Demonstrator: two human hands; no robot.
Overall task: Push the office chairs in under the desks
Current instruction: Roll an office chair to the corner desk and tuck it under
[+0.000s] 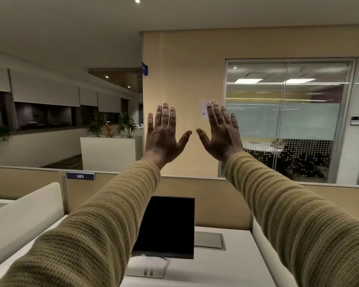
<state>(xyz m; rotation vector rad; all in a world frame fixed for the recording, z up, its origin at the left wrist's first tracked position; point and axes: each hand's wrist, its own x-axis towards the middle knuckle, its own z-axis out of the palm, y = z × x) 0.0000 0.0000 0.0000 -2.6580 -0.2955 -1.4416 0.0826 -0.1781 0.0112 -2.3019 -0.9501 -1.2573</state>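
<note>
both hands, the left hand (164, 137) and right hand (221, 135), are held up apart, fingers straight, nothing gripped. a black flat monitor (166, 226) is seen on the white surface (236, 264) below.

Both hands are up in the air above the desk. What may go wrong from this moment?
1. The left hand and right hand are open and raised, and no chair is in view; a push begun without looking down may ram the desk.
2. The monitor stands between the forearms; lowering them carelessly could knock it over.
</note>
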